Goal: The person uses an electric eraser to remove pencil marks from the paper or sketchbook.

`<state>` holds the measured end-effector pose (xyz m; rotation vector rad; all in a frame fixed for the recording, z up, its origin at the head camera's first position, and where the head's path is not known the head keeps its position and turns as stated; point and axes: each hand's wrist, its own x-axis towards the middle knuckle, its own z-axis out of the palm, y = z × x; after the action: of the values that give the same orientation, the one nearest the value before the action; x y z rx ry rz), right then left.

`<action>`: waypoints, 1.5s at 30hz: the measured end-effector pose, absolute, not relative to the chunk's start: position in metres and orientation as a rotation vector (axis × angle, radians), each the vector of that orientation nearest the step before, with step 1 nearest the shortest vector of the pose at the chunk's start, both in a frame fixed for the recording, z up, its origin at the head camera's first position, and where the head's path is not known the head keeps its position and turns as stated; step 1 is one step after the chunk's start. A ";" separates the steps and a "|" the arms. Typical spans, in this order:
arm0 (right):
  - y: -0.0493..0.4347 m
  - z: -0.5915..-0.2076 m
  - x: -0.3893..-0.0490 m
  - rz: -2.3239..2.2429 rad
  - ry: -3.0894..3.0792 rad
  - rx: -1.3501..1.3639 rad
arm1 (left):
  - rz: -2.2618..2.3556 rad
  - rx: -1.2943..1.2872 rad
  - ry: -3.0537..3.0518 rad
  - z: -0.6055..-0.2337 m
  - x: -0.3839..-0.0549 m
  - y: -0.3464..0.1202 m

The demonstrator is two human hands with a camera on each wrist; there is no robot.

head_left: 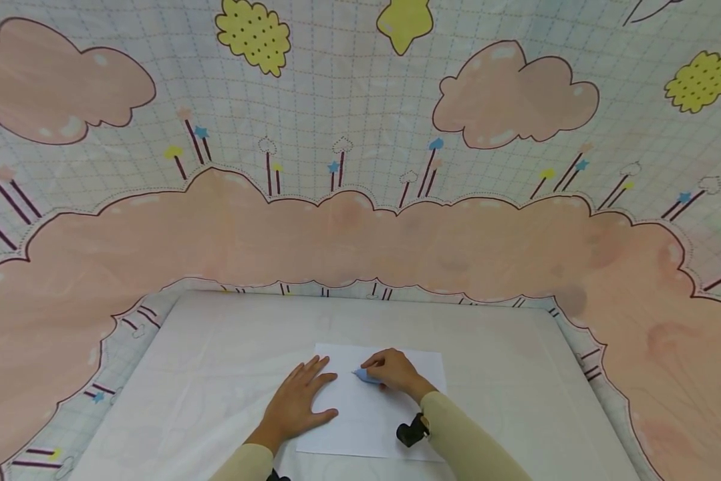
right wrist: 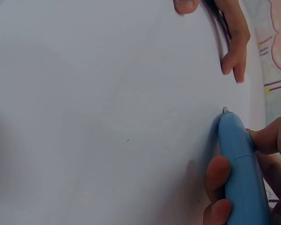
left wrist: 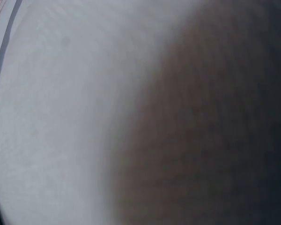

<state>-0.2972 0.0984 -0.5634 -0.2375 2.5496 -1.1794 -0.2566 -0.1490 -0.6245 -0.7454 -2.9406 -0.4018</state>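
A white sheet of paper (head_left: 360,427) lies on the white-covered table. My left hand (head_left: 297,401) rests with spread fingers over its left edge; in the left wrist view a dark blur covers the right side. My right hand (head_left: 393,371) grips a thick blue pen-shaped tool (right wrist: 241,159) above the upper middle of the sheet, thumb on one side and fingers on the other. The tool's small pale tip (right wrist: 225,110) points left, toward the left hand, close over the paper. Tiny dark specks dot the sheet in the right wrist view.
White cloth (head_left: 216,361) covers the table around the paper. A curtain-like backdrop (head_left: 360,234) printed with clouds and stars surrounds the table at the back and sides. A black wrist device (head_left: 412,431) sits on the right wrist by the sleeve.
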 end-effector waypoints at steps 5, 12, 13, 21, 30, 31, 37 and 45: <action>0.099 -0.567 -0.299 -1.168 2.557 -0.235 | -0.414 -0.748 -2.922 -0.625 -0.257 -0.149; 0.095 -0.569 -0.300 -1.173 2.550 -0.255 | -0.416 -0.753 -2.934 -0.624 -0.257 -0.149; 0.095 -0.569 -0.300 -1.172 2.550 -0.258 | -0.415 -0.752 -2.943 -0.625 -0.257 -0.149; 0.098 -0.567 -0.300 -1.153 2.566 -0.240 | -0.390 -0.751 -2.931 -0.625 -0.258 -0.149; 0.097 -0.568 -0.300 -1.169 2.554 -0.253 | -0.392 -0.748 -2.951 -0.625 -0.258 -0.149; 0.097 -0.567 -0.300 -1.169 2.554 -0.259 | -0.393 -0.749 -2.947 -0.625 -0.258 -0.149; 0.098 -0.565 -0.300 -1.178 2.549 -0.291 | -0.413 -0.745 -2.922 -0.624 -0.257 -0.149; 0.104 -0.568 -0.300 -1.193 2.550 -0.264 | -0.411 -0.747 -2.932 -0.623 -0.256 -0.148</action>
<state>-0.2999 0.1042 -0.5677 -0.2639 2.5496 -1.1933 -0.2562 -0.1480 -0.6235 -0.7469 -2.9323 -0.4114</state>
